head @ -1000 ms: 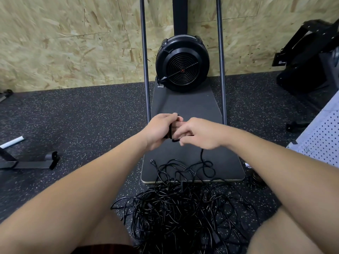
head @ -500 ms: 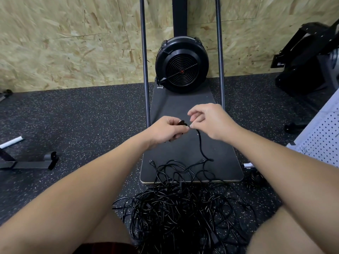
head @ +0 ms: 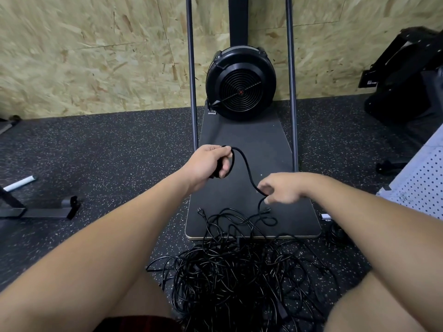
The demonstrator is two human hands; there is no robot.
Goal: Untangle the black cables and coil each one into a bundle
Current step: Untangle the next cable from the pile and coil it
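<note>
A big tangle of black cables [head: 239,274] lies on the speckled floor between my knees, spilling onto the near end of a dark board [head: 297,216]. My left hand [head: 208,164] grips the end of one black cable [head: 247,168] above the board. That cable arcs out of my fist and drops down to the right. My right hand [head: 282,188] pinches the same cable lower down, just above the tangle. A loose plug [head: 201,212] lies at the tangle's far left edge.
A round black fan housing [head: 241,82] stands at the board's far end between two upright metal poles [head: 191,73]. A black bench foot [head: 48,207] lies at left. Black equipment [head: 407,80] and a white perforated panel [head: 422,183] stand at right, before an OSB wall.
My hands, joined together a second ago, have parted. My right hand slid down and right along the cable while my left hand kept the end, drawing out a length between them.
</note>
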